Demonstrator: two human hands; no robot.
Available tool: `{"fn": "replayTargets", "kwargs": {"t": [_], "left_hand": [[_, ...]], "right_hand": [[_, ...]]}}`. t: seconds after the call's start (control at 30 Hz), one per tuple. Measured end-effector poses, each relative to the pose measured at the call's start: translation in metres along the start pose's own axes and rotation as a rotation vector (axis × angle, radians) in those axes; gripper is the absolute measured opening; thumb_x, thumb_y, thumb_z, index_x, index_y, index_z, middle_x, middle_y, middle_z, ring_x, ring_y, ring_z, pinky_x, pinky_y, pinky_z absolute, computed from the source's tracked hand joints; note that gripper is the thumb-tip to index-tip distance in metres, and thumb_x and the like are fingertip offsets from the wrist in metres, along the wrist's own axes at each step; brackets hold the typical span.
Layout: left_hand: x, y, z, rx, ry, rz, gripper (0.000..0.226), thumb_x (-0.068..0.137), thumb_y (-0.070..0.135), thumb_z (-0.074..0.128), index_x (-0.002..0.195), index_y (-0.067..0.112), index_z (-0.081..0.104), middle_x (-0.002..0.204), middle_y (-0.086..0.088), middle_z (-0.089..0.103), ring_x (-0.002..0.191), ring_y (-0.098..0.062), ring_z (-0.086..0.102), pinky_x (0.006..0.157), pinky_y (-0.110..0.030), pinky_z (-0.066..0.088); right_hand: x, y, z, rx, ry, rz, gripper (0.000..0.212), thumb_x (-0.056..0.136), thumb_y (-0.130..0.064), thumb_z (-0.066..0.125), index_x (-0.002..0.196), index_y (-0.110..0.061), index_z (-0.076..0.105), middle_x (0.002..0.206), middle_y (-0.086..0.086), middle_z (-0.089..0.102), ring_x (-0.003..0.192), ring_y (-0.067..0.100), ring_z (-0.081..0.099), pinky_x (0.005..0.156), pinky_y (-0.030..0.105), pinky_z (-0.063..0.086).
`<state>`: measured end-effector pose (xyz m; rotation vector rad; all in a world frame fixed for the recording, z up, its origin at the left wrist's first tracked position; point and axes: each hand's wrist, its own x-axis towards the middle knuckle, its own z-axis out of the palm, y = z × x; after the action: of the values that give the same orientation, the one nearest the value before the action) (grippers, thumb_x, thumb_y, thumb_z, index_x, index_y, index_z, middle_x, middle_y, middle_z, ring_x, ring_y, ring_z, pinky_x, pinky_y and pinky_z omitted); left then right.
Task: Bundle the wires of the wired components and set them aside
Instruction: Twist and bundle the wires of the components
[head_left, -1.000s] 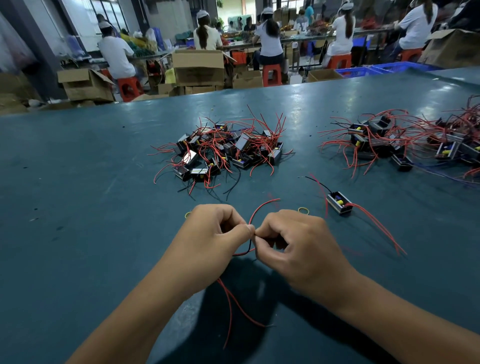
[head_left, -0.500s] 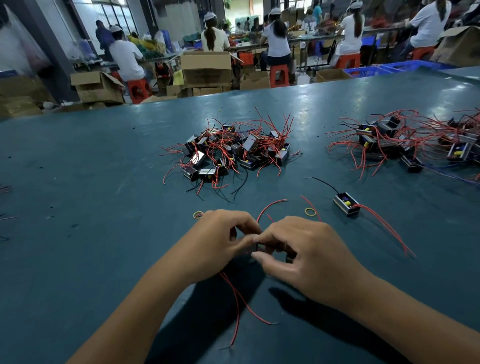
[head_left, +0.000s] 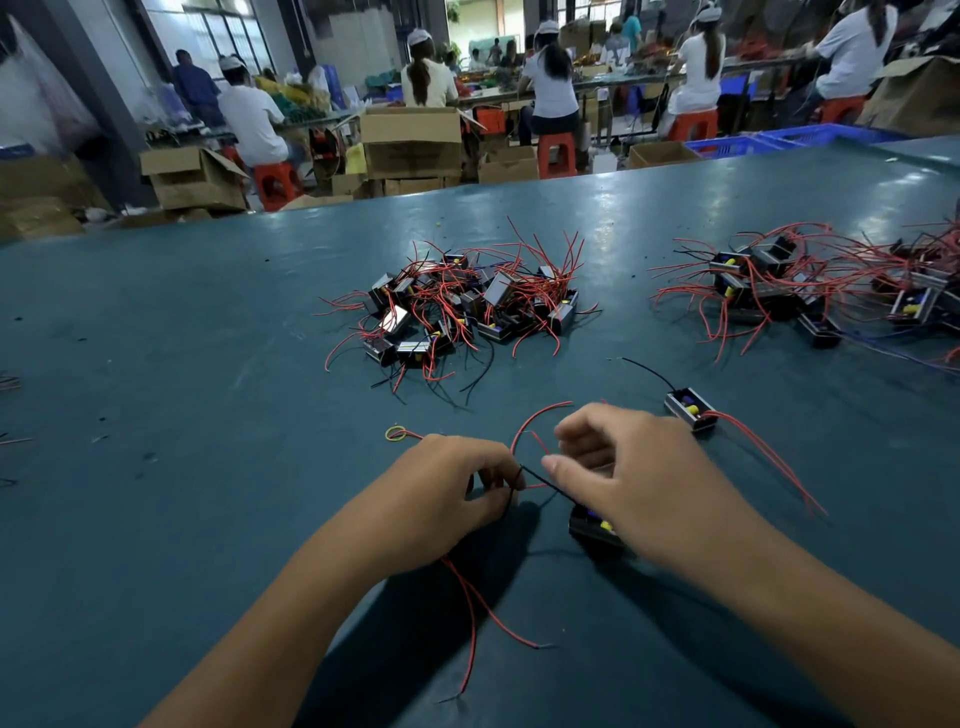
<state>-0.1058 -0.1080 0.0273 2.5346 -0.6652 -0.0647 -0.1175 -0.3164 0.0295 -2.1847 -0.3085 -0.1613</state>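
Note:
A small black component with yellow and blue parts lies on the green table under my right hand. Its red wires and a thin black wire run to my left hand, which pinches them between thumb and fingers. My right hand pinches the black wire near the component. A red wire loop rises between the two hands. Another component with long red wires lies just right of my right hand.
A heap of components with red wires sits in the middle of the table, and a second spread-out heap lies at the right. A yellow rubber band lies left of my left hand. People work at benches beyond the table.
My hands have drawn apart: the right hand moved right, and the component now shows beneath it with a black wire stretched between the hands.

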Motion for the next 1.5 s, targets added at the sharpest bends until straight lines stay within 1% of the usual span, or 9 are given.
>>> {"fn": "replayTargets", "kwargs": {"t": [0.1, 0.33, 0.47, 0.53, 0.67, 0.8, 1.03, 1.23, 1.5], "left_hand": [[0.000, -0.002, 0.001, -0.033, 0.021, -0.031, 0.016, 0.088, 0.015, 0.062, 0.090, 0.031, 0.065, 0.075, 0.033, 0.060, 0.060, 0.003, 0.052, 0.056, -0.011, 0.036], [0.002, 0.001, 0.002, -0.091, 0.160, -0.065, 0.014, 0.095, 0.028, 0.062, 0.084, 0.035, 0.057, 0.076, 0.023, 0.063, 0.063, -0.002, 0.054, 0.057, -0.015, 0.040], [0.002, 0.004, 0.002, -0.191, 0.236, -0.086, 0.015, 0.099, 0.032, 0.059, 0.084, 0.030, 0.061, 0.069, 0.013, 0.068, 0.056, -0.002, 0.055, 0.057, -0.024, 0.045], [0.002, 0.007, 0.003, -0.257, 0.244, -0.093, 0.015, 0.100, 0.030, 0.058, 0.085, 0.028, 0.061, 0.066, 0.010, 0.069, 0.050, 0.000, 0.053, 0.056, -0.024, 0.043], [0.001, 0.013, 0.005, -0.344, 0.260, -0.082, 0.016, 0.100, 0.027, 0.057, 0.084, 0.029, 0.060, 0.067, 0.007, 0.070, 0.047, -0.005, 0.053, 0.052, -0.026, 0.045], [0.000, 0.018, 0.007, -0.376, 0.281, -0.066, 0.019, 0.099, 0.025, 0.058, 0.080, 0.030, 0.060, 0.068, 0.005, 0.070, 0.046, -0.013, 0.056, 0.049, -0.032, 0.047], [0.000, 0.022, 0.007, -0.423, 0.287, -0.035, 0.014, 0.095, 0.018, 0.063, 0.082, 0.024, 0.067, 0.072, 0.003, 0.069, 0.049, -0.017, 0.061, 0.048, -0.022, 0.047], [-0.001, 0.023, 0.005, -0.489, 0.318, 0.001, 0.013, 0.093, 0.023, 0.064, 0.080, 0.024, 0.069, 0.068, 0.000, 0.068, 0.047, -0.012, 0.059, 0.047, -0.020, 0.042], [-0.001, 0.024, 0.007, -0.534, 0.359, -0.034, 0.012, 0.089, 0.028, 0.063, 0.078, 0.024, 0.068, 0.067, -0.003, 0.069, 0.047, -0.017, 0.061, 0.047, -0.031, 0.046]], "right_hand": [[-0.001, -0.004, 0.005, -0.019, -0.012, -0.023, 0.008, 0.084, -0.025, 0.075, 0.088, -0.021, 0.069, 0.078, -0.009, 0.071, 0.074, 0.003, 0.066, 0.076, 0.024, 0.053], [0.003, -0.002, 0.007, 0.008, -0.001, -0.037, 0.010, 0.087, -0.019, 0.070, 0.080, -0.024, 0.066, 0.071, -0.014, 0.068, 0.067, 0.002, 0.062, 0.063, 0.013, 0.046], [0.005, 0.002, 0.008, 0.109, -0.012, 0.042, 0.012, 0.089, -0.016, 0.065, 0.082, -0.025, 0.061, 0.072, -0.003, 0.071, 0.065, 0.012, 0.067, 0.069, 0.035, 0.056], [0.006, 0.001, 0.008, 0.175, -0.012, 0.077, 0.014, 0.090, -0.016, 0.063, 0.083, -0.027, 0.060, 0.072, -0.003, 0.071, 0.062, 0.013, 0.069, 0.068, 0.040, 0.059], [0.007, 0.001, 0.010, 0.276, 0.009, 0.121, 0.017, 0.094, -0.016, 0.060, 0.081, -0.026, 0.062, 0.069, -0.001, 0.071, 0.061, 0.016, 0.070, 0.065, 0.037, 0.060], [0.010, 0.000, 0.012, 0.432, 0.031, 0.200, 0.014, 0.095, -0.006, 0.057, 0.084, -0.013, 0.061, 0.070, 0.006, 0.072, 0.062, 0.023, 0.071, 0.060, 0.030, 0.057], [0.010, -0.006, 0.012, 0.593, 0.018, 0.239, 0.010, 0.096, -0.005, 0.057, 0.088, -0.008, 0.063, 0.064, 0.003, 0.070, 0.056, 0.015, 0.064, 0.052, 0.024, 0.052], [0.011, -0.007, 0.013, 0.701, 0.056, 0.259, 0.008, 0.097, -0.003, 0.056, 0.092, 0.000, 0.062, 0.064, 0.005, 0.069, 0.051, 0.015, 0.060, 0.048, 0.025, 0.052], [0.012, -0.003, 0.015, 0.725, 0.089, 0.299, 0.010, 0.096, -0.001, 0.057, 0.087, 0.000, 0.061, 0.060, 0.006, 0.068, 0.049, 0.018, 0.062, 0.047, 0.027, 0.052]]}}
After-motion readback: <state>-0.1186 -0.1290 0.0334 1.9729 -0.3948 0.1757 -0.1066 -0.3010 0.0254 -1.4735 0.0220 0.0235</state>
